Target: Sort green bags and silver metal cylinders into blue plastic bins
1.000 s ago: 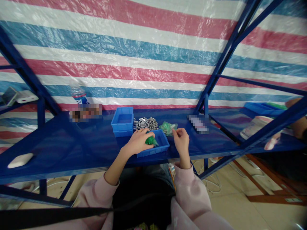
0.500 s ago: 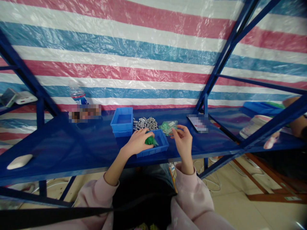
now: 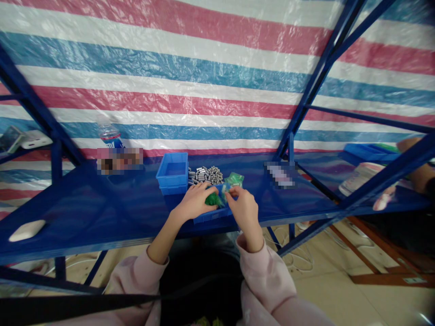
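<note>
My left hand reaches into the front blue bin, its fingers closed round a green bundle that looks like thin plastic. My right hand is over the right side of the same bin. Its thumb and fingers pinch a clear and green plastic bag, which stands up above the bin's far edge. What lies inside the bag is too small to make out. Just behind the bin is a pile of short silvery metal cylinders.
Two stacked blue bins stand left of the metal pile. A blurred-out phone-like object lies on the blue table to the right. A bottle stands at the back left, a white object at far left. Another person's arm shows far right.
My right hand has moved left with the plastic bag, from the table beside the bin to over the bin. My left hand stays at the green bundle.
</note>
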`<state>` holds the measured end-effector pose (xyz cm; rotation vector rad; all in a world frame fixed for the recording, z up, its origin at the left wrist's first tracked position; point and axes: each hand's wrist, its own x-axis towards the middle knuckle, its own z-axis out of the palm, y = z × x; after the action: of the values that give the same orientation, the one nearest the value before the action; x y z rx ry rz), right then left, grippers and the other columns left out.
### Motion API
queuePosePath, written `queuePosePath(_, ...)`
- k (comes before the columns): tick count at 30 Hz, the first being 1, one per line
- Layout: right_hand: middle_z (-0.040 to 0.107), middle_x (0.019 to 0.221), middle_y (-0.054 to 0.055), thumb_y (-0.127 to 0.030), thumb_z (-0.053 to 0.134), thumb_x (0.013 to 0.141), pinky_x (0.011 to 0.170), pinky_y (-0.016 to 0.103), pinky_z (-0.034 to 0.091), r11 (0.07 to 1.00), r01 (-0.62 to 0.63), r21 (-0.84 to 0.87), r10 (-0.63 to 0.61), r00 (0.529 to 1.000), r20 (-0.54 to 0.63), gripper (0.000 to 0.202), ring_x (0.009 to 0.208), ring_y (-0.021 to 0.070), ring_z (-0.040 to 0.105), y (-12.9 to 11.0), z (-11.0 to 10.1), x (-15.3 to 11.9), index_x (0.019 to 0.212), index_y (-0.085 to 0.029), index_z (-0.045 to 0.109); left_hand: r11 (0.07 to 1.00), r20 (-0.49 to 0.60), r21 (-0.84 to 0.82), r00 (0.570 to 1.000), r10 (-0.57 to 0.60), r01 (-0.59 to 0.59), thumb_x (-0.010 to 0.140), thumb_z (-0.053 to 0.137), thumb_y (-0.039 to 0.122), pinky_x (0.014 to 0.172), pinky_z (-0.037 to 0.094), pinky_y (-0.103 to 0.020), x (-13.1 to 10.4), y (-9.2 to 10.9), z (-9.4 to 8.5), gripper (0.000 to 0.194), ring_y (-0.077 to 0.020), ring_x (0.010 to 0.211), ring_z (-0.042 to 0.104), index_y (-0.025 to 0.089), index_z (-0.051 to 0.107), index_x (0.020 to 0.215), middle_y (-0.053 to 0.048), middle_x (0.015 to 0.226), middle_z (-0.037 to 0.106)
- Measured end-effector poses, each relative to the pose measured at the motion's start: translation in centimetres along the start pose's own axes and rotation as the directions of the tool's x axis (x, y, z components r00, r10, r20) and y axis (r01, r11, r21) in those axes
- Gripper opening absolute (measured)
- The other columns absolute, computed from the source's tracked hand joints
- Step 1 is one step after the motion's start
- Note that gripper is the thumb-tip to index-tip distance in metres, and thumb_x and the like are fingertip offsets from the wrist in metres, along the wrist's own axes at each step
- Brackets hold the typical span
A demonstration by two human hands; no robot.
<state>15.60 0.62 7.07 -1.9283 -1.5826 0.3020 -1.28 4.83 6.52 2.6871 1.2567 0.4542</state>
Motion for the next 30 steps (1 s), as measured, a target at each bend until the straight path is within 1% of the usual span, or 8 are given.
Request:
queuePosePath(3, 0.069, 0.084, 0.005, -0.029, 0.053, 0.087, 0.066, 0.026, 0.040, 0.992, 0.036, -0.120, -0.031, 0.998, 0.046, 0.015, 0.088, 0.0208, 0.063, -1.0, 0.2, -0.3, 0.082, -0.023, 0.067, 1.000, -0.008, -0.003, 1.000, 0.004, -0.004, 0.079, 0.066, 0.040, 0.090, 0.041, -0.036, 0.0, -0.1, 0.1, 0.032, -0.0264, 0.107, 0.053, 0.028, 0.059, 0.108, -0.004, 0.112, 0.058)
queuePosePath(5, 0.068, 0.084, 0.007, -0.027, 0.050, 0.090, 0.068, 0.026, 0.041, 0.981, 0.067, -0.182, -0.055, 0.996, 0.068, 0.018, 0.091, 0.0215, 0.063, -1.3, 0.4, -0.5, 0.085, -0.022, 0.067, 1.000, -0.012, -0.004, 1.000, 0.010, -0.010, 0.080, 0.066, 0.040, 0.090, 0.041, -0.037, 0.0, -0.2, 0.1, 0.032, -0.0263, 0.107, 0.054, 0.028, 0.059, 0.109, -0.004, 0.112, 0.058)
queuePosePath(10, 0.068, 0.089, 0.013, -0.019, 0.042, 0.092, 0.080, 0.031, 0.040, 0.938, 0.210, -0.277, -0.183, 0.976, 0.119, 0.025, 0.098, 0.0245, 0.060, -1.8, 0.9, -0.5, 0.100, -0.014, 0.065, 1.000, -0.023, -0.014, 0.999, 0.024, -0.024, 0.080, 0.066, 0.040, 0.089, 0.042, -0.036, 0.0, -0.2, 0.2, 0.034, -0.0265, 0.107, 0.054, 0.026, 0.058, 0.110, -0.005, 0.114, 0.058)
queuePosePath(14, 0.069, 0.093, 0.014, -0.015, 0.037, 0.092, 0.084, 0.035, 0.038, 0.927, 0.253, -0.277, -0.223, 0.965, 0.137, 0.029, 0.099, 0.0263, 0.060, -1.9, 1.3, -0.5, 0.110, -0.011, 0.060, 0.999, -0.015, -0.029, 1.000, 0.014, -0.015, 0.079, 0.066, 0.039, 0.090, 0.042, -0.036, 0.0, -0.2, 0.2, 0.042, -0.0270, 0.109, 0.054, 0.027, 0.054, 0.118, -0.005, 0.116, 0.058)
queuePosePath(18, 0.069, 0.098, 0.014, -0.014, 0.037, 0.091, 0.084, 0.034, 0.037, 0.931, 0.253, -0.263, -0.223, 0.965, 0.137, 0.032, 0.098, 0.0254, 0.061, -1.8, 1.4, -0.5, 0.117, -0.011, 0.055, 1.000, -0.001, -0.016, 1.000, 0.022, -0.022, 0.080, 0.066, 0.039, 0.091, 0.041, -0.037, 0.1, -0.1, 0.1, 0.054, -0.0278, 0.111, 0.053, 0.028, 0.048, 0.129, -0.006, 0.121, 0.056)
queuePosePath(21, 0.068, 0.101, 0.015, -0.015, 0.037, 0.091, 0.085, 0.034, 0.038, 0.939, 0.240, -0.245, -0.214, 0.968, 0.130, 0.035, 0.098, 0.0252, 0.062, -1.7, 1.4, -0.5, 0.122, -0.009, 0.050, 0.999, 0.016, 0.024, 0.999, 0.041, -0.041, 0.081, 0.064, 0.039, 0.091, 0.040, -0.038, 0.4, 0.2, -0.1, 0.058, -0.0281, 0.111, 0.053, 0.029, 0.043, 0.134, -0.007, 0.125, 0.055)
queuePosePath(26, 0.067, 0.107, 0.017, -0.014, 0.036, 0.090, 0.088, 0.035, 0.038, 0.956, 0.222, -0.192, -0.202, 0.972, 0.119, 0.041, 0.102, 0.0250, 0.062, -1.2, 1.5, -0.5, 0.129, -0.005, 0.044, 0.996, 0.035, 0.056, 0.997, 0.063, -0.065, 0.085, 0.059, 0.037, 0.091, 0.038, -0.040, 1.0, 0.7, -0.1, 0.056, -0.0280, 0.112, 0.053, 0.028, 0.040, 0.137, -0.008, 0.127, 0.053)
queuePosePath(30, 0.067, 0.109, 0.018, -0.014, 0.037, 0.089, 0.091, 0.035, 0.038, 0.959, 0.234, -0.162, -0.217, 0.969, 0.116, 0.047, 0.106, 0.0252, 0.060, -0.8, 1.8, -0.4, 0.135, -0.003, 0.040, 0.994, 0.051, 0.087, 0.997, 0.066, -0.070, 0.086, 0.058, 0.039, 0.091, 0.039, -0.041, 1.2, 0.7, 0.2, 0.048, -0.0286, 0.112, 0.053, 0.030, 0.047, 0.132, -0.007, 0.124, 0.054)
